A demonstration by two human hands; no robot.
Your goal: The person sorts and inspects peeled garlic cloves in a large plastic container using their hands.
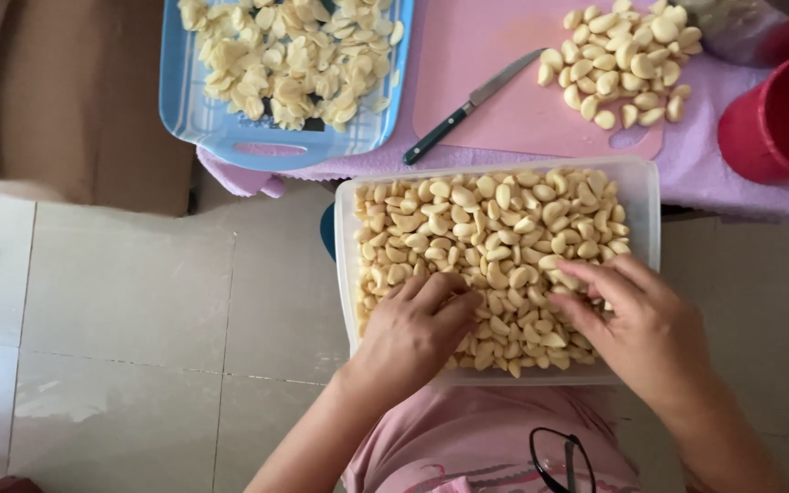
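A clear rectangular plastic tub full of peeled garlic cloves rests on my lap. My left hand lies palm down on the cloves at the tub's near left, fingers curled among them. My right hand reaches in from the near right, fingers spread over the cloves. Whether either hand has picked up a clove is hidden under the fingers.
Beyond the tub, a pink cutting board carries a pile of peeled cloves and a dark-handled knife. A blue tray of sliced garlic sits at the left. Red cups stand at right. Glasses hang on my shirt. Tiled floor at left.
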